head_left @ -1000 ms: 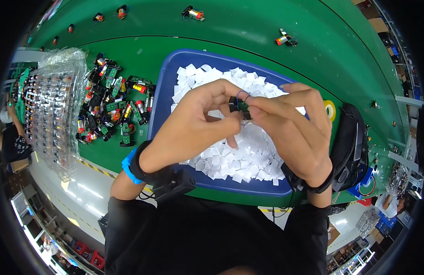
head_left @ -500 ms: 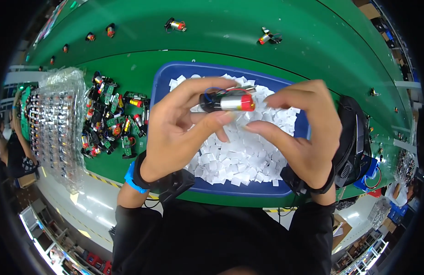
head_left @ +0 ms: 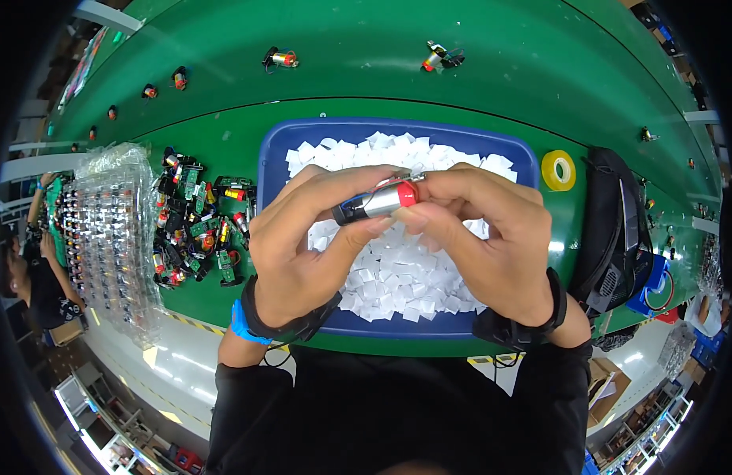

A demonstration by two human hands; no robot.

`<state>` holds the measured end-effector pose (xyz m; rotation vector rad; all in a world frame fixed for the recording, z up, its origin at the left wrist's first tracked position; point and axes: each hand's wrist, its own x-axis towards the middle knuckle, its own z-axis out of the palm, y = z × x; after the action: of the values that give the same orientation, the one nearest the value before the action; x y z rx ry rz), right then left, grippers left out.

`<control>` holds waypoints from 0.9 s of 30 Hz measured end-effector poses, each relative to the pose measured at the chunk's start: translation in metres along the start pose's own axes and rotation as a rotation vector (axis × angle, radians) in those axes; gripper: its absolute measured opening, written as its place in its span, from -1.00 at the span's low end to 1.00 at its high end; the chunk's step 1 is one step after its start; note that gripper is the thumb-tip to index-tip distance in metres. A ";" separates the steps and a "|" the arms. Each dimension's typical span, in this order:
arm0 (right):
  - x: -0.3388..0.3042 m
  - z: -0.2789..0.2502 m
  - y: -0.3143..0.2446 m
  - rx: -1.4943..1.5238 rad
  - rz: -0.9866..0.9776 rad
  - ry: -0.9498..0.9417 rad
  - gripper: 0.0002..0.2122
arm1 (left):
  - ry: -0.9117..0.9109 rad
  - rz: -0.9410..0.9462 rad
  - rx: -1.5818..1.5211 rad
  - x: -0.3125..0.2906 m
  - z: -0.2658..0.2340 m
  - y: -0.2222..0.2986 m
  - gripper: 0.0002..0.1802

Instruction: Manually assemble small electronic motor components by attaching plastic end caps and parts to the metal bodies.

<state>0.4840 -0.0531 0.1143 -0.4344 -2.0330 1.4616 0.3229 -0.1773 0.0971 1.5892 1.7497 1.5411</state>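
Jointly, left hand and right hand grip a red-tipped silver metal cylinder, long axis and tip toward half-past-two; green worktop extends past the blue plastic tray's ten-o'clock rim.

The person I'm watching wears a black top, its left sleeve and right sleeve black too and both stopping short of the wrists. Behind the bare left hand sits a black strap with a bright blue band beside it and a chunky black unit; a thin dark cable loops below. The bare right hand has a matching dark strap and dark unit.
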 end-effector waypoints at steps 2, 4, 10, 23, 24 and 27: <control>-0.001 0.001 0.001 0.035 0.015 0.014 -0.85 | 0.029 0.086 0.061 0.003 0.001 0.004 -0.62; 0.000 0.001 0.000 0.053 0.019 0.017 -0.85 | 0.004 0.045 0.032 0.004 0.000 0.007 -0.63; 0.007 -0.009 0.004 0.048 0.097 0.026 -0.85 | -0.038 -0.329 -0.399 0.018 0.007 0.018 -0.65; 0.002 -0.012 -0.005 -0.343 -0.288 0.083 -0.74 | -0.214 0.285 0.993 0.172 0.017 -0.144 -0.63; 0.002 -0.012 -0.004 -0.353 -0.290 0.092 -0.74 | -0.213 0.298 0.987 0.182 0.033 -0.140 -0.63; -0.002 -0.007 -0.007 -0.295 -0.345 0.100 -0.74 | -0.457 0.220 0.702 0.212 0.063 -0.135 -0.67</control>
<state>0.4903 -0.0515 0.1215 -0.2500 -2.1222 0.9237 0.2340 0.0603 0.0469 2.2876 1.9823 0.5394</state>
